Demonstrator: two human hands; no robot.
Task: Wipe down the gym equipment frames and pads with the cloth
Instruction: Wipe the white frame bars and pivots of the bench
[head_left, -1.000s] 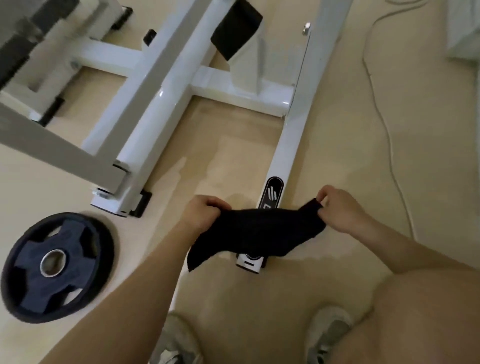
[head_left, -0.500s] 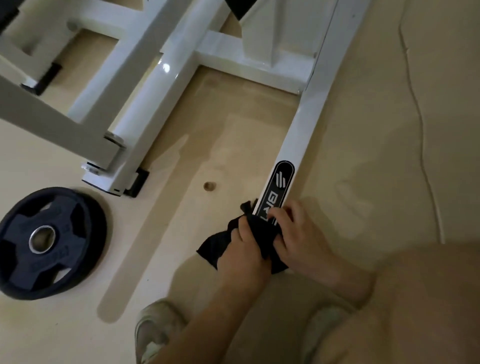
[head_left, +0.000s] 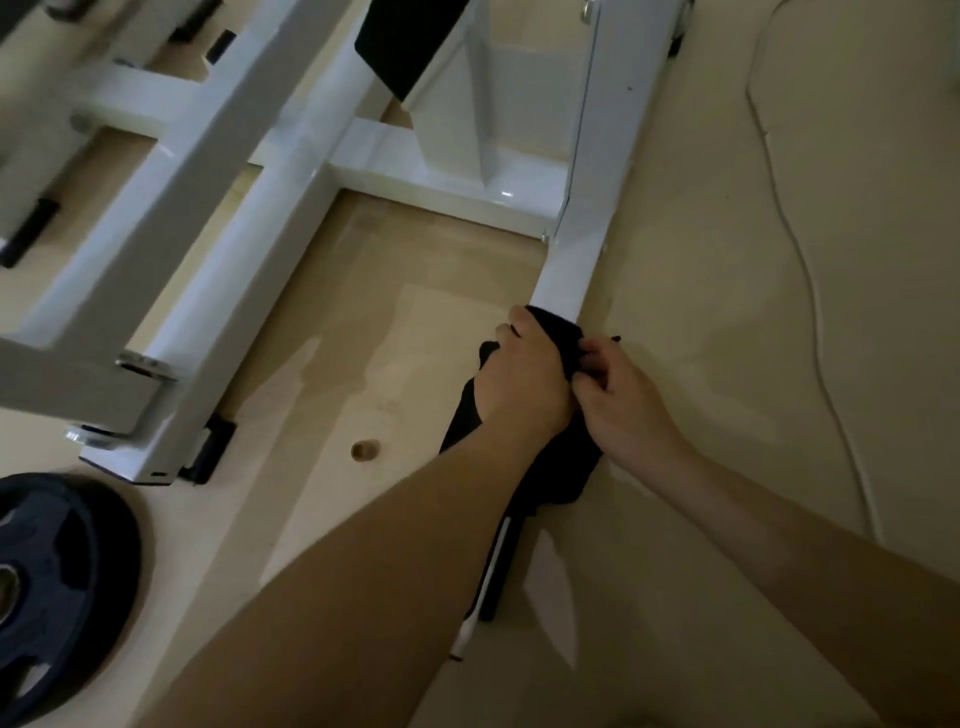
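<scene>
A white steel gym frame lies on the beige floor, and its right base bar (head_left: 576, 260) runs toward me from the upper right. A black cloth (head_left: 558, 338) is wrapped over that bar. My left hand (head_left: 524, 374) grips the cloth on top of the bar, fingers curled round it. Beside it on the right, my right hand (head_left: 618, 395) pinches the cloth's edge. The cloth's loose end (head_left: 561, 473) hangs down over the bar below my hands and hides the black label there. A black pad (head_left: 400, 41) sits at the top of the frame.
A dark weight plate (head_left: 52, 582) lies on the floor at the lower left. A second white base bar with a black end cap (head_left: 208, 452) ends left of centre. A thin white cable (head_left: 810, 291) snakes along the floor on the right. A small round hole (head_left: 365, 449) marks the floor.
The cloth went from stretched between both hands to bunched on the bar. Both hands have slid with it up the bar, away from me, past the label.
</scene>
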